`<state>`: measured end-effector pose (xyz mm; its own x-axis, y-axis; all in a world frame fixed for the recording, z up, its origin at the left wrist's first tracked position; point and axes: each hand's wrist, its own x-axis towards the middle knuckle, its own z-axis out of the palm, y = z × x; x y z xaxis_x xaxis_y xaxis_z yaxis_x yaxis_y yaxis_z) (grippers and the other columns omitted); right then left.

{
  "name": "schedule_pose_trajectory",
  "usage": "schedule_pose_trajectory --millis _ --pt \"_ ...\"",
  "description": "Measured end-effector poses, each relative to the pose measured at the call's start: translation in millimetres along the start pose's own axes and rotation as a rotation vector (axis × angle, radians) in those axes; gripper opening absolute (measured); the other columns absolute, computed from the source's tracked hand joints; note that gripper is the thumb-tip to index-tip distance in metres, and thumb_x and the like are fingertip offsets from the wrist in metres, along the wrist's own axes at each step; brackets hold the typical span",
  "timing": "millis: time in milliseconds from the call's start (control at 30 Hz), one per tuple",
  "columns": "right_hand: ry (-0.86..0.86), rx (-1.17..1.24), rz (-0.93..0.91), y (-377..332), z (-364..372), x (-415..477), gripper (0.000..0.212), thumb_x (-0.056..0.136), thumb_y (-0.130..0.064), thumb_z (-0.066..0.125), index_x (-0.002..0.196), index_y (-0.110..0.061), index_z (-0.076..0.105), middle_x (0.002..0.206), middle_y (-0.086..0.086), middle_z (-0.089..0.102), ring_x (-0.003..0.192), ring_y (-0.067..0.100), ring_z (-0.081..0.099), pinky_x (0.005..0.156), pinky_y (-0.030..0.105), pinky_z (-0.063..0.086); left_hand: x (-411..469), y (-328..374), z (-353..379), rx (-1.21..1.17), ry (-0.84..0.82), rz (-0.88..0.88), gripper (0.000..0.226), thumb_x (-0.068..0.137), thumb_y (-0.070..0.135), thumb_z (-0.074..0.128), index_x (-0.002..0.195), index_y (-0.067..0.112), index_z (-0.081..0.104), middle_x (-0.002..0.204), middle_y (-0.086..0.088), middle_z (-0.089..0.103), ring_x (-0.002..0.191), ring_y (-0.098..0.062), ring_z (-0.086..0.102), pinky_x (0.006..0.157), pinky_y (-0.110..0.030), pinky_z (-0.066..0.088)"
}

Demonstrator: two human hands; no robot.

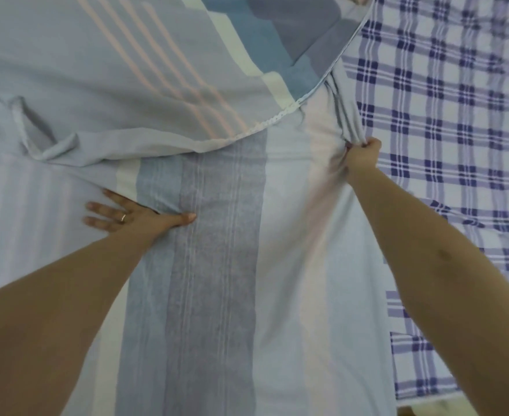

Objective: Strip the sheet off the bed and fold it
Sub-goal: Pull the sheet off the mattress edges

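A pale blue sheet (211, 280) with grey, cream and pink stripes lies spread across the bed and fills most of the view. Its far part is folded back over itself, with a lace-trimmed hem (274, 120) running diagonally. My left hand (133, 216) lies flat on the sheet with its fingers spread, pressing it down. My right hand (362, 156) grips a bunched fold of the sheet at its right edge, fist closed round the cloth.
A white cloth with a blue check pattern (457, 130) covers the bed to the right, under the striped sheet's edge. A loose twisted loop of the sheet (37, 136) sits at the left.
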<state>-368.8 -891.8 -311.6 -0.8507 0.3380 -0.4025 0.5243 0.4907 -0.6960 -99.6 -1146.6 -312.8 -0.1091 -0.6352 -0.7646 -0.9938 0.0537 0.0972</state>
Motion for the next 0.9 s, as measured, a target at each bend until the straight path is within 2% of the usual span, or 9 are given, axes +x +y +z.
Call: schedule_pose_trajectory --millis 67,133,267,367,467,667,767,833,900 --pt "-0.106 -0.148 -0.107 6.9 17.8 -22.1 0.049 0.094 -0.011 0.044 0.14 -0.017 0.028 0.115 0.002 0.051 0.11 0.023 0.05 0.09 0.028 0.045 -1.6 1.0 0.2 0.005 0.015 0.004 0.168 0.027 0.07 0.081 0.141 0.021 -0.033 0.149 -0.014 -0.036 0.138 -0.037 -0.029 0.107 -0.064 -0.009" --pt "-0.079 -0.36 -0.211 20.5 35.1 -59.9 0.069 0.094 -0.021 0.047 0.15 -0.02 0.007 0.155 0.004 0.019 0.142 0.026 0.019 0.116 0.047 0.013 -3.3 1.9 -0.2 0.004 0.014 -0.003 0.167 0.029 0.069 0.081 0.141 0.02 -0.033 0.149 -0.014 -0.036 0.138 -0.036 -0.029 0.107 -0.065 -0.008" --pt "-0.346 -0.546 -0.845 76.8 52.4 -166.7 0.068 0.092 -0.041 0.045 0.15 -0.024 0.014 0.159 0.004 0.008 0.146 0.029 0.001 0.111 0.052 -0.014 -2.1 -0.2 1.0 0.005 0.013 0.013 0.168 0.027 0.072 0.079 0.14 0.02 -0.034 0.148 -0.014 -0.037 0.137 -0.037 -0.03 0.106 -0.067 -0.007" --pt "-0.547 -0.907 -1.375 124.4 64.4 -194.2 0.055 0.094 -0.047 0.034 0.146 -0.03 0.03 0.155 0.0 0.026 0.143 0.033 0.019 0.106 0.069 0.009 1.1 0.1 5.4 -0.015 0.04 0.017 0.171 0.021 0.075 0.075 0.14 0.021 -0.034 0.148 -0.014 -0.036 0.138 -0.037 -0.03 0.105 -0.068 -0.007" --pt "-0.578 -1.053 -1.261 110.2 92.8 -174.1 0.049 0.099 -0.048 0.019 0.146 -0.036 0.028 0.155 -0.006 0.025 0.143 0.03 0.02 0.106 0.07 0.008 6.3 -2.5 7.3 -0.02 0.052 0.019 0.17 0.023 0.075 0.076 0.139 0.02 -0.036 0.147 -0.015 -0.039 0.137 -0.036 -0.032 0.106 -0.067 -0.009" --pt "-0.661 -1.242 -0.782 41.1 126.2 -189.4 0.057 0.101 -0.042 0.02 0.146 -0.041 -0.015 0.156 -0.013 -0.019 0.145 0.02 -0.013 0.11 0.064 -0.005 7.1 -7.2 -0.8 -0.055 0.005 0.01 0.17 0.028 0.072 0.08 0.136 0.02 -0.04 0.143 -0.014 -0.044 0.135 -0.035 -0.036 0.102 -0.069 -0.012" --pt "-0.672 -1.115 -0.572 3.6 125.9 -214.1 0.052 0.097 -0.029 0.039 0.147 -0.023 0.024 0.156 0.005 0.022 0.139 0.027 0.027 0.106 0.045 0.03 0.2 -3.7 -3.0 -0.084 -0.022 0.021 0.17 0.029 0.071 0.081 0.134 0.019 -0.042 0.142 -0.014 -0.045 0.134 -0.035 -0.037 0.101 -0.069 -0.013" --pt "-0.494 -0.832 -0.56 -16.8 130.2 -242.2 0.03 0.095 -0.022 0.042 0.121 -0.01 0.05 0.117 0.014 0.06 0.107 0.031 0.057 0.08 0.036 0.044 -2.2 -11.3 -14.4 -0.114 -0.074 0.05 0.165 0.033 0.075 0.077 0.135 0.02 -0.041 0.142 -0.015 -0.045 0.133 -0.036 -0.037 0.1 -0.069 -0.014" --pt "-0.418 -0.606 -0.644 -31.4 148.0 -270.1 0.024 0.091 -0.02 0.046 0.114 -0.013 0.047 0.084 0.011 0.064 0.079 0.031 0.062 0.066 0.038 0.05 5.4 -35.9 -24.9 -0.091 -0.1 0.208 0.144 0.054 0.072 0.071 0.142 0.02 -0.031 0.148 -0.014 -0.036 0.137 -0.033 -0.032 0.104 -0.066 -0.013"
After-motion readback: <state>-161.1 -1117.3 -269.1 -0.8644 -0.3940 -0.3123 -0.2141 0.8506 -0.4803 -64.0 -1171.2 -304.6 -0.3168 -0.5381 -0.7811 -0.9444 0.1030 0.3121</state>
